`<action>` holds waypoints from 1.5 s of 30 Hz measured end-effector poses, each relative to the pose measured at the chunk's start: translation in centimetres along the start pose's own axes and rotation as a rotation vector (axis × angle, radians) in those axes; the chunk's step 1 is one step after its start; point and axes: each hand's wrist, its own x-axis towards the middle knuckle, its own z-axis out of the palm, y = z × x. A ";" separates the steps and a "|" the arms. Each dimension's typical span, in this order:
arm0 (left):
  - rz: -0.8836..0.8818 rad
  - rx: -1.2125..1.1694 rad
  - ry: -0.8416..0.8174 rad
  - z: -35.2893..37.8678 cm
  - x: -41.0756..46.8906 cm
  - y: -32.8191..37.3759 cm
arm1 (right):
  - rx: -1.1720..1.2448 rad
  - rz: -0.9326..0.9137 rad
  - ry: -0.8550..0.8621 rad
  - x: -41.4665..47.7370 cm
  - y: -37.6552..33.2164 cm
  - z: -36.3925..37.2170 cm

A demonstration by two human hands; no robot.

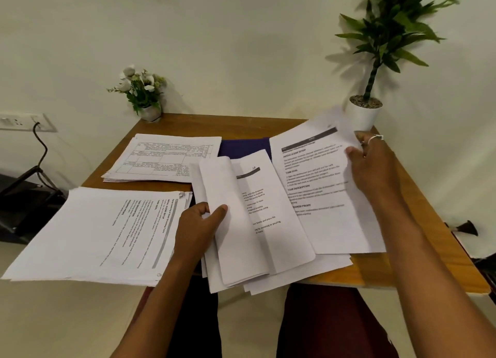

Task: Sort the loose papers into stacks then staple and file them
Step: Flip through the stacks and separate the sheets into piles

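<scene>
Head view: two hands work over a wooden table (pixel 241 124), well apart from each other. There are three piles of paper and one loose sheet. The left hand (pixel 200 228) grips the middle pile (pixel 268 223), bending its top pages up with the thumb on top. The right hand (pixel 373 167) pinches the right edge of the sheet (pixel 316 191), which is lifted at the far end. A far pile (pixel 161 157) lies flat at the back left. A near pile (pixel 94 236) hangs over the left edge. One blue folder (pixel 244 146) peeks out beneath the papers. Two plants stand at the back corners: a flower pot (pixel 142 91) and a tall plant (pixel 375 62).
</scene>
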 end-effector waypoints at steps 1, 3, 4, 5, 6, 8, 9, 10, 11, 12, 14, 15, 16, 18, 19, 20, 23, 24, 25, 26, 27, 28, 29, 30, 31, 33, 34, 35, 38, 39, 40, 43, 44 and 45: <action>-0.007 0.006 0.002 0.0 0.0 -0.1 | 0.002 -0.009 0.011 0.5 -0.3 -0.6; -0.017 0.020 0.004 0.0 0.1 0.0 | -0.004 -0.020 0.038 1.3 -0.9 -1.6; -0.020 0.024 0.005 0.1 0.1 0.0 | -0.007 -0.027 0.054 1.6 -1.2 -2.0; -0.021 0.023 0.005 0.1 0.1 0.0 | -0.002 -0.033 0.070 1.8 -1.6 -2.4; -0.024 0.022 0.003 0.1 0.1 0.0 | 0.010 -0.043 0.082 1.9 -2.0 -2.7; -0.031 0.019 0.002 0.0 0.0 0.3 | 0.028 -0.061 0.093 2.1 -2.9 -3.2; -0.031 0.019 -0.001 0.0 -0.1 0.3 | 0.035 -0.071 0.096 2.1 -3.1 -3.3; -0.027 0.018 -0.006 -0.1 -0.1 0.3 | 0.042 -0.080 0.094 2.0 -3.5 -3.3; -0.021 0.017 -0.007 -0.1 -0.1 0.3 | 0.049 -0.090 0.092 1.9 -3.9 -3.3; -0.016 0.017 -0.006 -0.2 -0.2 0.4 | 0.050 -0.102 0.089 1.9 -4.0 -3.2; -0.015 0.029 0.001 -0.1 -0.1 0.5 | 0.052 -0.115 0.090 1.7 -4.4 -3.2; -0.016 0.034 0.007 0.0 -0.2 0.6 | 0.059 -0.118 0.100 1.6 -4.6 -3.4; -0.023 0.037 0.010 0.1 -0.2 0.7 | 0.068 -0.127 0.119 1.4 -5.0 -3.7; -0.031 0.032 0.009 0.2 -0.3 0.8 | 0.099 -0.149 0.169 1.4 -5.6 -4.5; -0.034 0.032 0.009 0.1 -0.2 0.8 | 0.120 -0.165 0.196 1.5 -5.9 -4.9; -0.036 0.035 0.008 0.1 -0.2 0.7 | 0.142 -0.178 0.215 1.6 -6.2 -5.2; -0.038 0.038 -0.001 0.0 0.0 0.2 | 0.148 -0.201 0.208 1.9 -6.7 -5.2; -0.041 0.033 -0.004 -0.1 0.1 0.2 | 0.123 -0.203 0.184 1.8 -6.7 -4.6; -0.041 0.026 -0.007 -0.1 0.1 0.1 | 0.090 -0.197 0.149 1.6 -6.6 -3.8; -0.040 0.022 -0.009 -0.1 0.0 0.2 | 0.059 -0.183 0.102 1.3 -6.4 -2.6; -0.038 0.021 -0.014 -0.1 0.0 0.2 | 0.030 -0.164 0.049 0.9 -6.0 -1.4; -0.037 0.025 -0.014 0.0 0.0 0.3 | 0.002 -0.149 0.000 0.4 -5.4 -0.1; -0.036 0.028 -0.009 0.0 0.0 0.4 | -0.019 -0.143 -0.045 -0.1 -4.8 1.2; -0.034 0.029 -0.004 0.1 -0.1 0.5 | -0.029 -0.127 -0.094 -0.6 -4.1 2.4; -0.034 0.028 -0.002 0.1 -0.1 0.6 | -0.031 -0.097 -0.143 -1.2 -3.4 3.5; -0.038 0.025 -0.004 0.1 -0.1 0.6 | -0.025 -0.010 -0.227 -1.9 -2.0 5.5; -0.041 0.019 -0.007 0.0 0.0 0.5 | -0.012 0.048 -0.264 -2.3 -1.4 6.3; -0.047 0.003 -0.012 0.0 0.0 0.4 | 0.005 0.095 -0.299 -2.6 -0.9 7.1; -0.057 -0.033 -0.023 -0.1 0.0 0.4 | 0.066 0.176 -0.379 -3.7 0.1 9.0; -0.057 -0.038 -0.026 -0.1 0.0 0.4 | 0.077 0.199 -0.391 -4.1 0.3 9.5; -0.053 -0.043 -0.027 -0.1 0.0 0.5 | 0.096 0.218 -0.386 -4.4 0.4 10.0; -0.056 -0.050 -0.021 -0.1 0.0 0.5 | 0.134 0.248 -0.342 -5.0 0.4 11.5; -0.056 -0.049 -0.018 -0.1 0.0 0.5 | 0.123 0.243 -0.330 -5.1 0.2 11.9; -0.058 -0.047 -0.019 -0.1 0.0 0.5 | 0.099 0.236 -0.318 -5.1 0.0 12.1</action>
